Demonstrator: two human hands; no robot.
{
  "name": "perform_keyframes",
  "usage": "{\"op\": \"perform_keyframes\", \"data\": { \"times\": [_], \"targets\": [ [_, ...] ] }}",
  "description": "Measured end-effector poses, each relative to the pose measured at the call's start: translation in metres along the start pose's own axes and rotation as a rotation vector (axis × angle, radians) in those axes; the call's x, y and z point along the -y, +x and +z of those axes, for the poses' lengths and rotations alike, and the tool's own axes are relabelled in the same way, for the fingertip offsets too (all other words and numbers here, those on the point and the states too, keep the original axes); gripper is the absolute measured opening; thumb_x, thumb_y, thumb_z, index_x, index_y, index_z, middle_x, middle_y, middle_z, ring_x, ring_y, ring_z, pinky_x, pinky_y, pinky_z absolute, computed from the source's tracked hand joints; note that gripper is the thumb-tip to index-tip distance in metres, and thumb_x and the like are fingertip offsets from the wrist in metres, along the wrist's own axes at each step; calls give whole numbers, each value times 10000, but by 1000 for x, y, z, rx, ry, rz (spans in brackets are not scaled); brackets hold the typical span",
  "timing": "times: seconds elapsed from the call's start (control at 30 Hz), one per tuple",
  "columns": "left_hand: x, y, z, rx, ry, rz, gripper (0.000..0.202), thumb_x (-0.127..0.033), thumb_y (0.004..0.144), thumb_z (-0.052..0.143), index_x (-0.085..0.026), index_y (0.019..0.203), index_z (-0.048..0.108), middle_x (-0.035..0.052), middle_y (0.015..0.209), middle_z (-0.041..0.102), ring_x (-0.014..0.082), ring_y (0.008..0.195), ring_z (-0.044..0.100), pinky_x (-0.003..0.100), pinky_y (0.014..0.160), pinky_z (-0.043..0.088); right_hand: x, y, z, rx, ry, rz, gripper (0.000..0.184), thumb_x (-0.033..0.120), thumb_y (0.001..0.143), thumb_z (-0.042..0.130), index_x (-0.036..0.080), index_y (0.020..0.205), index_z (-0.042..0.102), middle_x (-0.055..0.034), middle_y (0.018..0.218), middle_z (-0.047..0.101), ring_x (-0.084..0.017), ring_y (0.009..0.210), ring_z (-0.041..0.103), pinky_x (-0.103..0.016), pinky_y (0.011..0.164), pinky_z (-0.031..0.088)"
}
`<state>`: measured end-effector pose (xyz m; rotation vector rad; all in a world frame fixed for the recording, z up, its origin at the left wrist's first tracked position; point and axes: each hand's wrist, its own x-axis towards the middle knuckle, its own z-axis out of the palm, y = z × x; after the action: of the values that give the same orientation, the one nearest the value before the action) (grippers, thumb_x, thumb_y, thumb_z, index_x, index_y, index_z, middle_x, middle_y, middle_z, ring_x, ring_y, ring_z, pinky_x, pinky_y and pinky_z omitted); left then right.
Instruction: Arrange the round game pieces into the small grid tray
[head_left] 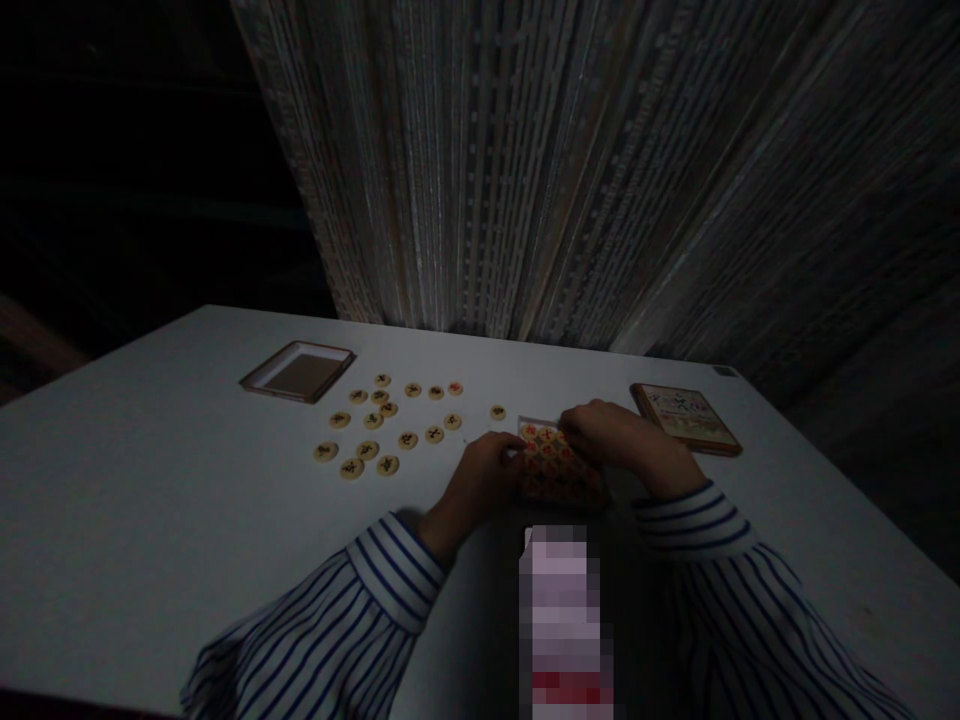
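A small box (562, 499) lies on the table in front of me, filled with rows of round Chinese chess pieces (551, 451) marked in red. My left hand (486, 472) is at its left side, thumb and fingers curled closed on the edge. Over the upper right corner of the box is my right hand (611, 435), its fingers bent together; whatever they hold is hidden beneath them. Just beyond the box lies a single dark-marked piece (498, 412). More loose pieces (407, 440) are scattered to the left, nearly all dark-marked, with one red-marked piece (455, 388) among them.
A shallow open tray (281, 397) sits at the far left of the white table (225, 500). At the right lies a flat box or lid with a printed picture (686, 415). A blurred-out object (566, 610) is close to me. Striped curtains (487, 180) hang behind.
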<state>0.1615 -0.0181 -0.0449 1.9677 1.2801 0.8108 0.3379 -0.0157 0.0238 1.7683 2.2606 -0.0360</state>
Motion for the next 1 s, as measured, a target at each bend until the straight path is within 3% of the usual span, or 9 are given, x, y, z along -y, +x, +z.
{"op": "perform_keyframes", "data": {
  "times": [1.0],
  "targets": [
    [4, 1, 2, 4, -13, -9, 239, -165, 743, 533, -142, 934, 676, 46, 763, 661, 140, 650, 580, 268, 638, 464, -10, 1, 2, -1, 29, -22, 292, 138, 794, 443, 182, 987, 658, -103, 899, 687, -200, 821, 634, -266, 647, 407]
  ]
}}
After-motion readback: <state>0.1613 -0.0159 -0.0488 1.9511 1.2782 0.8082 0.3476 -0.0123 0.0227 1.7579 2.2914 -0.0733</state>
